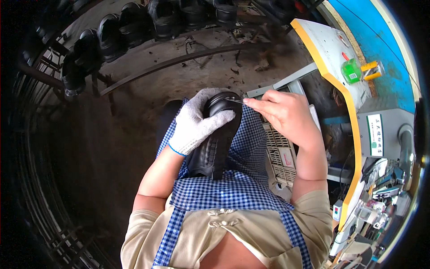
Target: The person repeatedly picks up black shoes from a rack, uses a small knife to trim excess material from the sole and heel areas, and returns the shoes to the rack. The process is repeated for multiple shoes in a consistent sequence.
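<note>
While the gloved left hand [197,123] wraps its fingers closed around a black shoe [214,143] at frame centre, resting on the blue checked apron [233,190], the bare right hand [282,112] pinches a thin needle [236,101] at the shoe's upper end; more black shoes [134,24] line a rack along the upper left; a yellow-edged counter [331,49] stands at the upper right.

Gloved left hand [198,122] clasping; bare right hand [283,112] pinching.
</note>
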Tool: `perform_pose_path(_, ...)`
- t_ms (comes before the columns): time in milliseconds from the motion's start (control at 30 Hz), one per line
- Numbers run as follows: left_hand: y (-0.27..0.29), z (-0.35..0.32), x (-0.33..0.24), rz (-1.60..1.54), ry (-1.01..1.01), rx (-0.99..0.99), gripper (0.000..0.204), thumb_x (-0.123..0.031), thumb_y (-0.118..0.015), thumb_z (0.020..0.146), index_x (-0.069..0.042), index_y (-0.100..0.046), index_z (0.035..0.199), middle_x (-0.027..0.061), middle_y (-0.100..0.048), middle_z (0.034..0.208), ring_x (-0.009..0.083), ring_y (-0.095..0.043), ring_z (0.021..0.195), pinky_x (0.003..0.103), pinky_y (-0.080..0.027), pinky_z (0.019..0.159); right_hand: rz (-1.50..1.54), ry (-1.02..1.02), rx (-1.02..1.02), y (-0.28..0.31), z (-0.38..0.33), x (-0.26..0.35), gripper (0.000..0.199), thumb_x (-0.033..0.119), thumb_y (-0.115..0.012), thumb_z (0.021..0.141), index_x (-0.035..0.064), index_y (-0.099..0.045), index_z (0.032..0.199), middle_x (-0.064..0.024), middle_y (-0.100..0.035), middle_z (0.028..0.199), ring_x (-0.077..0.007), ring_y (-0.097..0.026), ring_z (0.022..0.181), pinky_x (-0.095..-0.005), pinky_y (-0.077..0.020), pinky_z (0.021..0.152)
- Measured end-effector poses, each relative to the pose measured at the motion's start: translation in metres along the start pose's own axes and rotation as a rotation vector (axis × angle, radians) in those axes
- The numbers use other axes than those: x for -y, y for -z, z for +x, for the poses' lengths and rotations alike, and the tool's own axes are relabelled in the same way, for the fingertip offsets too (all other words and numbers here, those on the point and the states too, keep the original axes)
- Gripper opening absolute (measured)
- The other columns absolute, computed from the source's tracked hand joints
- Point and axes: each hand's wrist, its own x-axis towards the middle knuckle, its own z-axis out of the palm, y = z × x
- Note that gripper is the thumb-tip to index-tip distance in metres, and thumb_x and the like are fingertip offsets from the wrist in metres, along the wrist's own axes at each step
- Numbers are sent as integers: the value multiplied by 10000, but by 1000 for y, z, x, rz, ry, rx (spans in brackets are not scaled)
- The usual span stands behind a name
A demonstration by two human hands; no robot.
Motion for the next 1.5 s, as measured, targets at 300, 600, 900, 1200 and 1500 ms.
perform_pose_path(300,3,-1,5,-134,35,-33,571,-283,-833,791,-2,-611,1235,111,-684,1127,187,-647,1038,319,-518,940,212,-58,-26,-17,0,-6,331,73,-733,842,179,-746,1155,-47,-607,774,-175,-563,590,-314,-437,527)
perform_pose_path(600,12,-2,4,-197,52,-73,550,-222,-846,774,-7,-611,1223,98,-681,1121,175,-639,1038,317,-514,945,246,-115,-72,-21,-13,-1,356,47,-726,848,170,-731,1182,-65,-580,734,-194,-573,602,-325,-458,552)
perform_pose_path(900,13,-2,4,-201,45,-89,542,-219,-844,776,-13,-615,1222,93,-680,1127,172,-637,1042,316,-510,952,458,-184,-186,-50,-19,-1,332,71,-681,901,136,-696,1227,-104,-653,786,-237,-646,654,-332,-520,581)
perform_pose_path(1200,13,-5,7,-267,65,-65,528,-168,-830,765,-18,-609,1220,84,-656,1142,185,-618,1048,327,-490,961,466,-175,-136,-42,-22,1,340,62,-685,897,157,-708,1223,-88,-611,737,-201,-592,612,-322,-488,567)
perform_pose_path(1500,11,-6,4,-253,75,-66,538,-168,-827,765,-8,-602,1226,94,-655,1150,195,-615,1063,332,-485,971,322,-153,-144,-40,-19,2,336,82,-685,892,165,-703,1217,-91,-624,755,-240,-621,602,-353,-500,538)
